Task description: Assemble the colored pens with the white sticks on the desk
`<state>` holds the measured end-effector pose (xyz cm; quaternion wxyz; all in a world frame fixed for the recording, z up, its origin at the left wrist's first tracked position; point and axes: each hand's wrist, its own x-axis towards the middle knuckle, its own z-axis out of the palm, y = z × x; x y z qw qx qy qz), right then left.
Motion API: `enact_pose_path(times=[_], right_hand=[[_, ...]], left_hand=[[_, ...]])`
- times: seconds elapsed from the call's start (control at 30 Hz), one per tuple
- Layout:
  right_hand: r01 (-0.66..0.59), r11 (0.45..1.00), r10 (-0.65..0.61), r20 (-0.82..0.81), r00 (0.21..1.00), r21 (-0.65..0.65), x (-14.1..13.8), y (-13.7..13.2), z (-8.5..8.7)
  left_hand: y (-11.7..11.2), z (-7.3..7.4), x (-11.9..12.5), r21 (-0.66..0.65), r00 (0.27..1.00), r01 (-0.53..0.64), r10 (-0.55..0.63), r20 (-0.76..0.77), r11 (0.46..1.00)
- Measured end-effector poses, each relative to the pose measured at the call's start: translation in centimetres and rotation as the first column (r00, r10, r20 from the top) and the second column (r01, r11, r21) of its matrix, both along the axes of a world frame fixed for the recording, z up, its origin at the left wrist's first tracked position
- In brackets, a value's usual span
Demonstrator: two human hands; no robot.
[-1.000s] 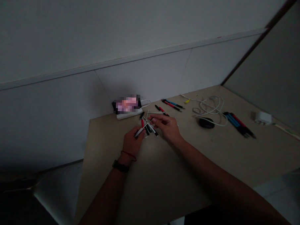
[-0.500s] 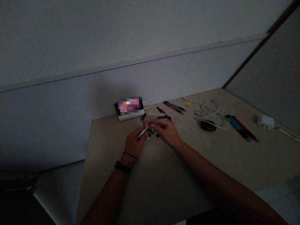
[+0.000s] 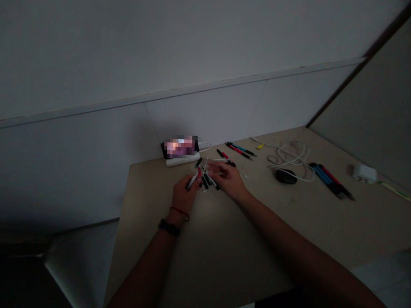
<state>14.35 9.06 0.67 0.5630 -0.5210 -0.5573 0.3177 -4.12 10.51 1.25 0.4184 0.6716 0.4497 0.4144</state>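
My left hand [image 3: 184, 193] is closed around a white pen barrel [image 3: 192, 181], which slants up and away from me. To its right, my right hand [image 3: 230, 179] hovers over a small pile of pen parts, thumb and fingers apart, with nothing plainly visible between them. Black pen pieces [image 3: 205, 181] and a red piece [image 3: 199, 171] lie between the two hands. A thin white stick [image 3: 205, 165], perhaps a refill, points up behind the pile. Dim light and the fingers hide some of the small parts.
A lit phone [image 3: 180, 147] leans above a white block [image 3: 183, 160] by the wall. Red, blue and black pens [image 3: 241, 150] lie behind my right hand. Farther right are a black mouse [image 3: 286, 176], a white cable [image 3: 296, 151], more pens [image 3: 330, 180] and a white adapter [image 3: 364, 173].
My right hand has drawn slightly away from the left, and its thumb and fingers have parted. The left hand still holds the white barrel. The view has shifted a little.
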Motion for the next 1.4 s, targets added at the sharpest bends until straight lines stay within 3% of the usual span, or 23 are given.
enact_pose_path(times=[0.17, 0.6, 0.93, 1.27, 1.4], right_hand=[[-0.091, 0.996, 0.083, 0.26, 0.962, 0.022, -0.7, -0.5, 0.2], [-0.195, 0.975, 0.157, 0.298, 0.942, 0.103, -1.2, -1.1, 1.3], [-0.145, 0.983, 0.106, 0.298, 0.948, 0.11, -1.4, -1.1, 0.8], [-0.116, 0.991, 0.09, 0.323, 0.942, 0.06, -1.9, -1.5, 0.9], [-0.008, 0.997, -0.021, 0.369, 0.929, 0.075, -0.8, -1.1, 1.0]], left_hand=[[0.1, 0.0, 0.0, -0.013, 1.0, 0.014, -0.013, 0.028, 1.0], [0.1, 0.0, -0.1, 0.004, 0.993, 0.096, -0.096, 0.075, 0.995], [0.2, -0.8, 0.2, 0.016, 0.993, 0.094, -0.095, 0.071, 0.995], [-0.1, -0.2, 0.2, 0.038, 0.997, 0.06, -0.061, 0.043, 0.997], [-0.1, -0.3, 0.2, 0.033, 0.999, 0.031, -0.032, 0.029, 0.999]])
